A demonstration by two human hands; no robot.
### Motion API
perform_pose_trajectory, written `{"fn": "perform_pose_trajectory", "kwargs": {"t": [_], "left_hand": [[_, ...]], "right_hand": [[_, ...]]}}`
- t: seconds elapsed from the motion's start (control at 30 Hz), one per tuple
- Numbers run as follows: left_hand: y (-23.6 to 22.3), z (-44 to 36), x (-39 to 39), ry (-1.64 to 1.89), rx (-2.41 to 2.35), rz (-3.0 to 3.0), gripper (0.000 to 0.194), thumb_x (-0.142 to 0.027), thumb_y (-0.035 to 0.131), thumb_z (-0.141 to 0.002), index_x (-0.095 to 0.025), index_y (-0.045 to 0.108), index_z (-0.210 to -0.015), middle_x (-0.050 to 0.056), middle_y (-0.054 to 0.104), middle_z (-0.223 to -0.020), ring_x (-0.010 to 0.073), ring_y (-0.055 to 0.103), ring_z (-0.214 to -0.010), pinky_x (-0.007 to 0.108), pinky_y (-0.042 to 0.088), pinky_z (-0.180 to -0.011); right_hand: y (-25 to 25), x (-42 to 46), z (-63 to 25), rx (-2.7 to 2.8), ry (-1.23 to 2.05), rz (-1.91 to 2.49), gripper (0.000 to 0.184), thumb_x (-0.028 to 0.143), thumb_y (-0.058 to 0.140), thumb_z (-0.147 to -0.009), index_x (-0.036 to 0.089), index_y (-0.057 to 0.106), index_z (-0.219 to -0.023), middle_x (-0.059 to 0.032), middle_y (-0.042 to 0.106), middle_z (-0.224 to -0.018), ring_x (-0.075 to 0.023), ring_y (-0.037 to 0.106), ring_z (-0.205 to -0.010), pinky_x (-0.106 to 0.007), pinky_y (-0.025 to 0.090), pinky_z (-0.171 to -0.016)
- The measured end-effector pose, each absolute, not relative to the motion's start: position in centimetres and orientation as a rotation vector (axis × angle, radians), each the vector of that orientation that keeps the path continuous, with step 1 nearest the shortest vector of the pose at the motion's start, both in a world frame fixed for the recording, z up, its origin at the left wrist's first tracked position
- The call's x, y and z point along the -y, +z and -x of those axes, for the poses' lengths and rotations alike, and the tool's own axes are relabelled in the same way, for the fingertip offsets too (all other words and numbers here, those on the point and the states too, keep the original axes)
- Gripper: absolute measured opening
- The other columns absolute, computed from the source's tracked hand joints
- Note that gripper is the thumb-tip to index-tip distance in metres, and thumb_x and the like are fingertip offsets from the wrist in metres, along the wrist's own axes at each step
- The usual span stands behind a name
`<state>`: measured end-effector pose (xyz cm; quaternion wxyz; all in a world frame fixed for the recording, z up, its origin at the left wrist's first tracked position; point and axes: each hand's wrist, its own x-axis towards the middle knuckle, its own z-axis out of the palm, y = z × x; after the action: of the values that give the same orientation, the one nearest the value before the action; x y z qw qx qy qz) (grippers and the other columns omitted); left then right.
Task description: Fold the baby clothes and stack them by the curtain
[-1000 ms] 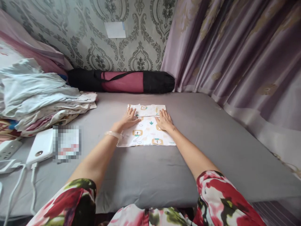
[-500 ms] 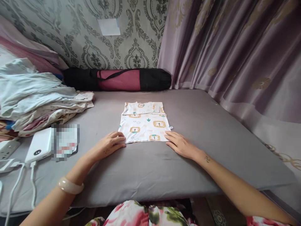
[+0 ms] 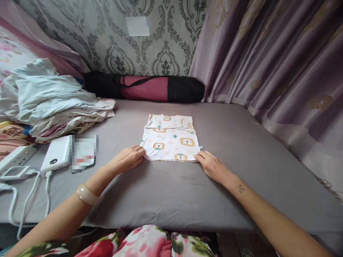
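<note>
Left hand (image 3: 131, 157) and right hand (image 3: 213, 166) clamp fingers on near corners of the lion-print garment (image 3: 170, 142); even, gentle tension should keep it square

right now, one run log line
white printed cloth: far end folded over, on grey fabric sheet; left hand: touching near left corner; right hand: touching near right corner

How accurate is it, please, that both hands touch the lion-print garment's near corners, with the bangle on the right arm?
The head view shows the bangle on the left arm, not right; both hands touch the near corners of the lion-print garment.
</note>
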<state>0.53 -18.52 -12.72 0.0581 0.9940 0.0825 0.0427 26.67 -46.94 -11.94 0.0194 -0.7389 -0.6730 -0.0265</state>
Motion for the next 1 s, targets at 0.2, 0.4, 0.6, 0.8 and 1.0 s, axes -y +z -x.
{"fn": "perform_pose_trajectory", "kwargs": {"t": [0.2, 0.4, 0.6, 0.8, 1.0], "left_hand": [[-13.0, -1.3, 17.7, 0.165, -0.187, -2.932, 0.031, -0.015, 0.040, -0.084, -0.020, 0.063, -0.104, 0.008, 0.062, -0.096, 0.0190, 0.060, -0.088, 0.028, 0.048, -0.077], [-12.1, -1.4, 16.6, 0.325, -0.410, -2.442, 0.031, -0.040, 0.045, -0.090, -0.017, 0.065, -0.095, 0.005, 0.064, -0.086, 0.0151, 0.057, -0.075, 0.023, 0.045, -0.065], [-11.8, -3.9, 15.1, 0.541, -0.597, -2.000, 0.041, -0.053, 0.056, -0.081, -0.014, 0.065, -0.089, -0.001, 0.059, -0.069, 0.0119, 0.052, -0.064, 0.021, 0.038, -0.057], [-13.2, -8.8, 13.1, 0.763, -0.826, -1.766, 0.033, -0.048, 0.058, -0.075, -0.016, 0.052, -0.067, -0.004, 0.047, -0.058, 0.0091, 0.041, -0.054, 0.020, 0.029, -0.050], [-14.6, -13.0, 10.8, 0.770, -1.182, -1.969, 0.023, -0.031, 0.044, -0.084, -0.018, 0.054, -0.068, 0.000, 0.054, -0.063, 0.0146, 0.049, -0.062, 0.024, 0.034, -0.056]], "right_hand": [[-12.4, 45.7, -27.9, 1.966, -0.080, 2.364, 0.043, 0.005, 0.044, -0.080, 0.022, 0.062, -0.114, -0.0080, 0.063, -0.102, -0.0222, 0.056, -0.093, -0.030, 0.045, -0.075], [-12.5, 44.8, -29.0, 1.700, 0.077, 2.306, 0.025, 0.020, 0.041, -0.089, 0.024, 0.065, -0.087, -0.0031, 0.064, -0.086, -0.0162, 0.058, -0.074, -0.026, 0.043, -0.068], [-12.3, 42.8, -32.0, 1.288, 0.171, 2.193, 0.023, 0.032, 0.048, -0.084, 0.021, 0.068, -0.086, -0.0014, 0.066, -0.078, -0.0151, 0.058, -0.068, -0.025, 0.042, -0.064], [-12.6, 38.7, -35.3, 0.925, 0.228, 2.052, 0.026, 0.037, 0.054, -0.079, 0.016, 0.069, -0.080, -0.0009, 0.067, -0.068, -0.0156, 0.058, -0.066, -0.024, 0.044, -0.063], [-13.2, 33.5, -36.3, 0.600, 0.203, 2.252, 0.026, 0.028, 0.048, -0.084, 0.015, 0.069, -0.091, -0.0035, 0.071, -0.079, -0.0185, 0.064, -0.077, -0.025, 0.048, -0.069]]}}
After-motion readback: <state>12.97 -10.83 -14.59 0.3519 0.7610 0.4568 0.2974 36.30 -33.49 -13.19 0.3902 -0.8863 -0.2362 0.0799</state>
